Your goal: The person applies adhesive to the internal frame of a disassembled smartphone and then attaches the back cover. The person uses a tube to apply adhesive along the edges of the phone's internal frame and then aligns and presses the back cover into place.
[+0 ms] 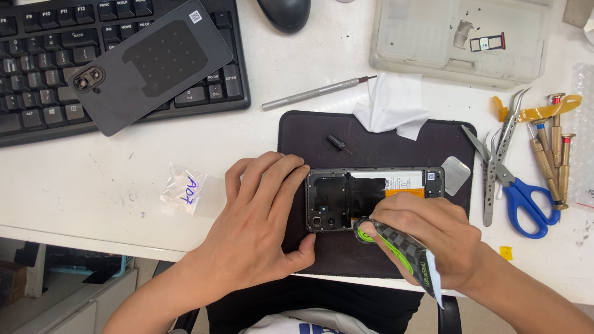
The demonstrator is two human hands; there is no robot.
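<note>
An opened phone (365,188) with its back cover off lies on a dark work mat (383,139). My left hand (260,216) rests flat against the phone's left end, steadying it, fingers together. My right hand (433,232) grips a checkered black and green glue tube (402,250), its nozzle touching the phone's lower edge near the camera area. The removed grey back cover (148,62) lies on a black keyboard (49,74) at the upper left.
A small black bit (337,143), white cloth (393,105) and thin screwdriver (315,93) lie near the mat's top. Tweezers, blue scissors (523,198) and brass screwdrivers (554,148) sit right. A clear parts tray (458,37), mouse (284,12) and small plastic bag (185,188) are nearby.
</note>
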